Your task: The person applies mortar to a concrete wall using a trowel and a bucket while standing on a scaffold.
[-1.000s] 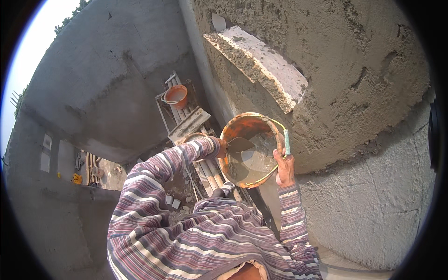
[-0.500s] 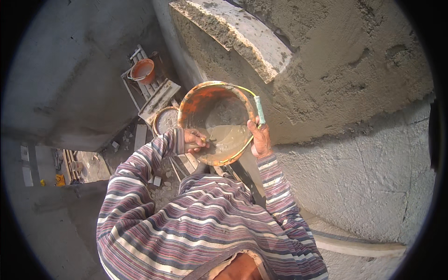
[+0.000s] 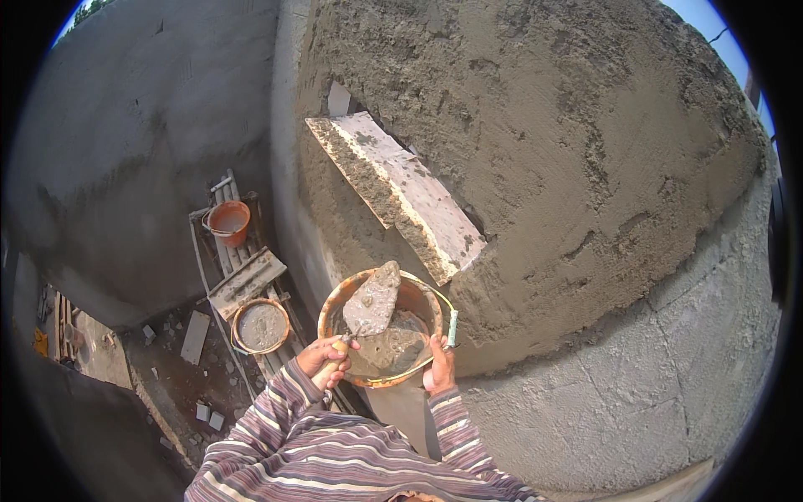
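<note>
So the trowel [image 3: 368, 314] is up over the bucket [image 3: 418, 294], blade heaped with wet grey mortar [image 3: 389, 351], and there's more of the stuff down inside. Left hand [image 3: 320, 358] is wrapped tight round the trowel's wooden handle; right hand [image 3: 439, 368] is clamped on the bucket's right rim, just below the pale green grip [image 3: 452, 329] on the wire.

My take on the feel: that trowel's stiff but nose-heavy with a load like that, so I'd hold the wood close up to the blade and keep it level, because wet mortar slides. The bucket's probably a proper weight, and a smeared rim could get slippery, so thumb inside, fingers outside. Nothing fragile here, just sloppy.

A second mortar-filled bucket [image 3: 242, 328] sits lower left on the planks [image 3: 272, 361], well clear of both hands.
</note>
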The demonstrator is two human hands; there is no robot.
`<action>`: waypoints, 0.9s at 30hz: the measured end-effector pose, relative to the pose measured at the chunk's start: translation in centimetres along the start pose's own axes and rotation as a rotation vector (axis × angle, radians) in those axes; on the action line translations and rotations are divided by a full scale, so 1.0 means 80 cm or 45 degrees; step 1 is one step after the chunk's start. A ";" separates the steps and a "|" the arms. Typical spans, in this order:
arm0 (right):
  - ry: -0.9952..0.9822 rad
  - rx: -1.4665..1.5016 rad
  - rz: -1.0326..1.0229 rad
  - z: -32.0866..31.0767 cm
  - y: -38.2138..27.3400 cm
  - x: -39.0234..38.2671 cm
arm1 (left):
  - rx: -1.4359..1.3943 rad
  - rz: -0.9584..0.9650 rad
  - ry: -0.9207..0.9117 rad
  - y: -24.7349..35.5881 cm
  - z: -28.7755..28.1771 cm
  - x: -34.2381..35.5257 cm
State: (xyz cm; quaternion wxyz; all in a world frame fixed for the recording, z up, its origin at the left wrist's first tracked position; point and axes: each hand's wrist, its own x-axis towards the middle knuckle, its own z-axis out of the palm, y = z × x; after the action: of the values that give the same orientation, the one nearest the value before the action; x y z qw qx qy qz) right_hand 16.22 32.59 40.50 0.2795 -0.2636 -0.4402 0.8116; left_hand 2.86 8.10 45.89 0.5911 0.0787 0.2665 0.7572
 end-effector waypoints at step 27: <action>0.188 -0.008 -0.012 -0.095 -0.018 -0.116 | 1.962 0.996 0.199 -0.075 0.115 0.142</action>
State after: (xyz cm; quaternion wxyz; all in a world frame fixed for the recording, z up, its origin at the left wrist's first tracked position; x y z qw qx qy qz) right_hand 28.20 31.20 39.81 0.3142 -0.3217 -0.4222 0.7871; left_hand 8.72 22.53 48.43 0.0501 0.4908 0.6989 0.5179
